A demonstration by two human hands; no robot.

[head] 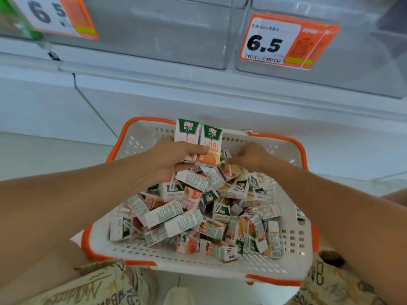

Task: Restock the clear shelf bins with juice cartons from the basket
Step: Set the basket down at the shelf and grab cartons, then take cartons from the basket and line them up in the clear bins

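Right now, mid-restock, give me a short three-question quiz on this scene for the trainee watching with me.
1. True or false: the left hand holds two upright juice cartons side by side.
2. Multiple choice: where is the right hand? A) on the price tag; B) reaching into the carton pile at the far side of the basket; C) gripping the basket's rim.
3. Short answer: what price shows on the orange tag on the right-hand clear bin?

Key: 1. True. 2. B, though blur hides whether its fingers have closed on a carton. 3. 6.5.
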